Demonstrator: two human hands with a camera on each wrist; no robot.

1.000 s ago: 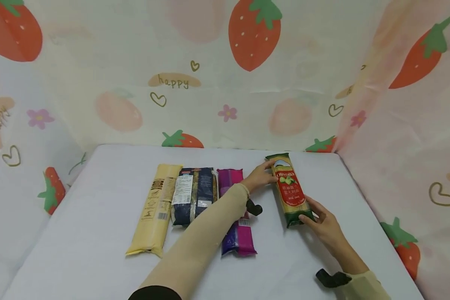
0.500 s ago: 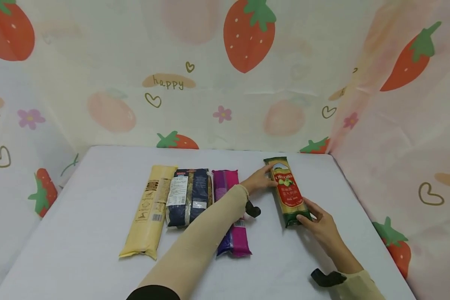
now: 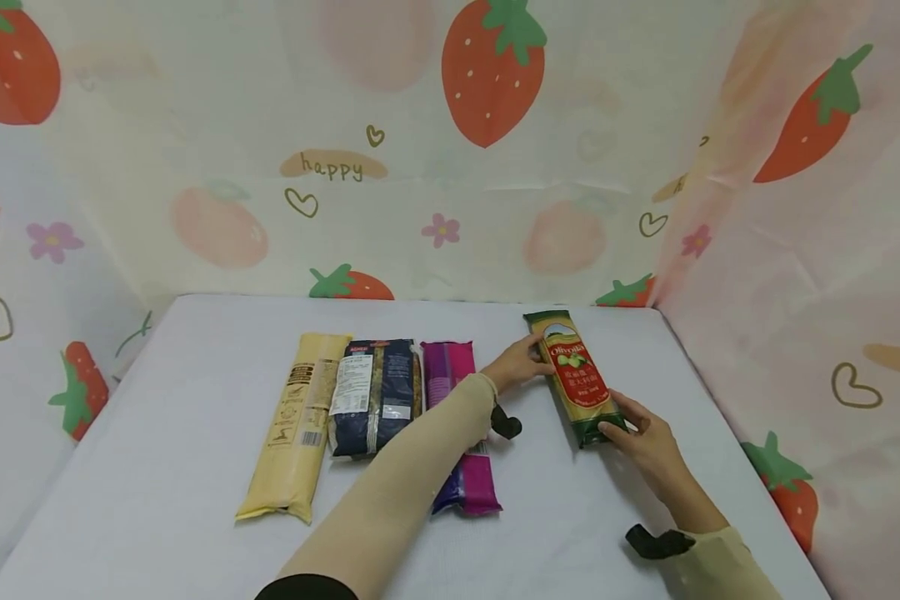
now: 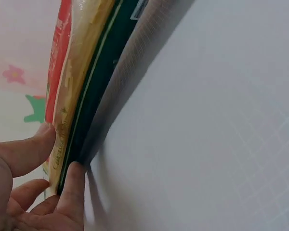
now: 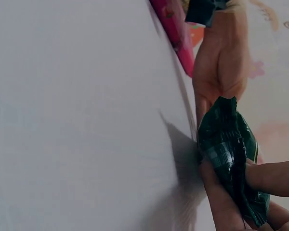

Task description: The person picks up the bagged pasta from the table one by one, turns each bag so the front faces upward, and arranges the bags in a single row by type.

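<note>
A green and gold pasta packet [image 3: 576,375] with a red label slants across the right part of the white table. My left hand [image 3: 516,364] pinches its far left edge; in the left wrist view the thumb [image 4: 31,149] lies on the front and fingertips reach under the green edge. My right hand [image 3: 648,446] grips the near end. In the right wrist view that crumpled dark green end [image 5: 229,159] sits between thumb and fingers. A gap with shadow shows under part of the packet, so its near end is off the table.
Left of the held packet lie a purple and pink packet [image 3: 482,479], partly hidden by my left forearm, a navy bag [image 3: 401,375] with a white label, and a long yellow packet [image 3: 288,442]. Strawberry-print cloth [image 3: 495,192] walls the table's back and sides.
The view has shifted slightly to the right. The near end of the pasta packet has moved a little right and away, with both hands keeping their hold. The other packets stay put.
</note>
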